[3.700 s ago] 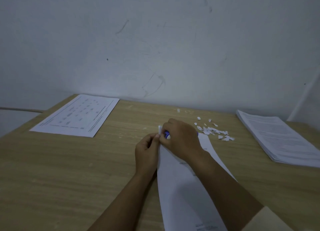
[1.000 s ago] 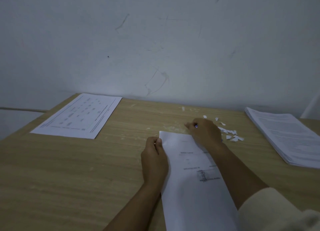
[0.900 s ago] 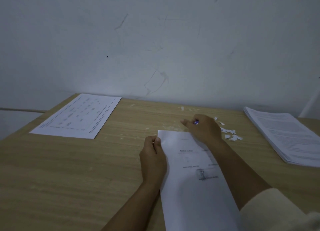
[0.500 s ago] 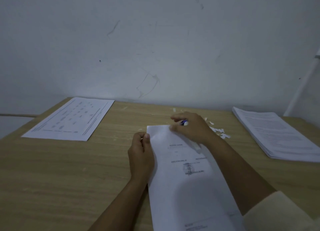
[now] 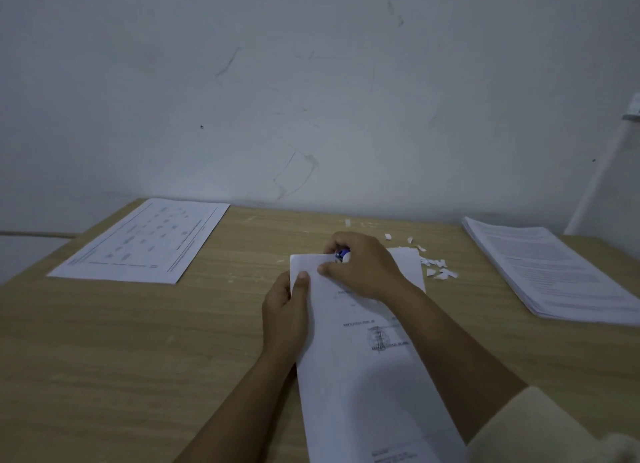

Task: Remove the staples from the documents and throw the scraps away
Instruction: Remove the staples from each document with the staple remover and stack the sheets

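Document [image 5: 363,376]: lies flat on the wooden table [image 5: 121,358], running from centre frame to the lower edge, printed side up.
Left hand [image 5: 284,318]: pinches the document's upper-left corner, thumb on top, fingers curled at the left edge.
Right hand [image 5: 363,268]: fingers curled round a small blue-and-white tool [image 5: 342,254] at the document's top edge.
Obstruction: the right hand and forearm cover the document's top middle and right side; no staple can be made out.
Scraps [image 5: 438,270]: loose white paper bits on the table, just right of the right hand.
Paper stack [image 5: 554,272]: right of frame, printed, well apart from both hands.
Single sheet [image 5: 145,244]: upper left of the table, flat, printed with a grid.
Sleeve [image 5: 530,428]: cream, lower right corner.
Wall [image 5: 311,98]: scuffed, pale, behind the table.
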